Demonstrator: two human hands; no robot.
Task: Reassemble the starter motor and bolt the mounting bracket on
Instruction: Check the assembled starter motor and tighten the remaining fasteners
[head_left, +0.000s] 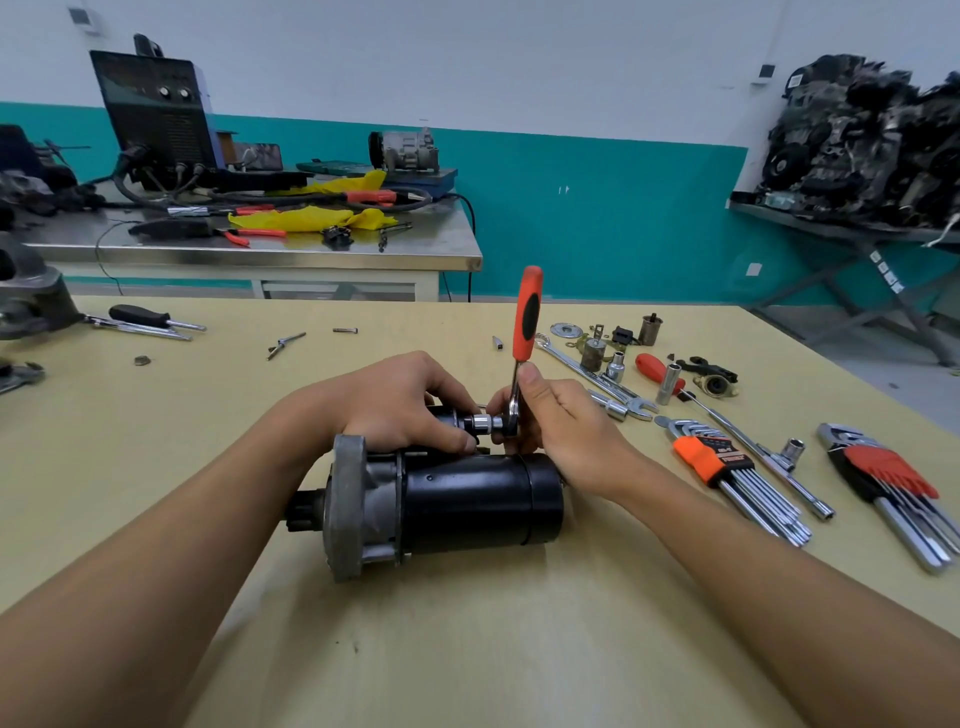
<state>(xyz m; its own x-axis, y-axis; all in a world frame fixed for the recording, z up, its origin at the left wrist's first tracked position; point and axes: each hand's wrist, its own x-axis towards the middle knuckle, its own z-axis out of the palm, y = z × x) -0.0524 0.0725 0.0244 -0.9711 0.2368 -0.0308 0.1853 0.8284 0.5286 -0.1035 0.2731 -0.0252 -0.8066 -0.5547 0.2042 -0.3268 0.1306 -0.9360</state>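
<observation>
One starter motor (457, 499) lies on its side in the middle of the yellow table (467, 649), with its grey nose housing toward the person's left and its black body toward the right. Both hands are busy at its far side. The left hand (400, 405) is curled down over the smaller black cylinder riding on the motor, fingers wrapped round it and gripping. The right hand (566, 431) pinches the one ratchet (527, 317) low down by its head, thumb pressed up along the shank and the other fingers folded behind. The orange and black handle stands nearly upright above the knuckles. A single drive socket (483, 422) sits on the ratchet's head and points left at the end of that small cylinder, between the two hands. Off to the right I count two sets of hex keys, the orange-holder set (727, 467) and the black-holder set (883, 478), both well apart from the motor. Farther back lies one red-handled screwdriver (652, 366), with two loose chrome sockets standing near it: a short socket (616, 365) and a tall socket (674, 382). One flat washer (566, 329) rests beyond them. Far to the left lies one black-handled screwdriver (140, 316).
</observation>
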